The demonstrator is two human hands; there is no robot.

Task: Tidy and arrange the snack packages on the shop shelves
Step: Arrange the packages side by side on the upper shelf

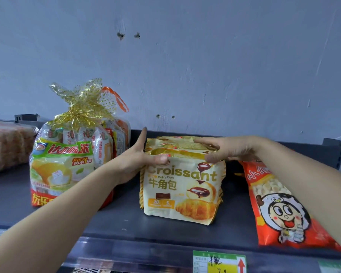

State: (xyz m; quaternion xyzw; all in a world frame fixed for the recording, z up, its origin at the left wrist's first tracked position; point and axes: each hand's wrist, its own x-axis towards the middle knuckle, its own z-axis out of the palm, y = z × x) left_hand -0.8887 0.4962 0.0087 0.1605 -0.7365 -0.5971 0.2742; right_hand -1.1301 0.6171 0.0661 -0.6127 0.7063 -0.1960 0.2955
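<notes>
- Squaring up the croissant row is the step in hand, I'd say; both hands are on it.
- Nearest: shelf lip with a price tag just below the row.
- Front croissant bag stands upright on the dark shelf, face out, mid-shelf, slightly back from the lip.
- Left hand: fingers straight and flat against the left side of the row, thumb laid across the front bag's top seam. Bracing, not gripping.
- Right hand: fingers curled over the bag tops from the right, thumb on the front bag's top corner, so it pinches the top edge.
- Rear croissant bags sit right behind the front one; only their tops show, count unclear.
- Neighbours: pie bag with gold ribbon stands to the left, apart from the row; red snack bag lies flat just right, its upper end under the right wrist.
- Far left: wrapped snack tray; grey wall behind.
- Next move, my read: press the bags together, align the faces, keep them upright on release. The red bag likely needs straightening after.
</notes>
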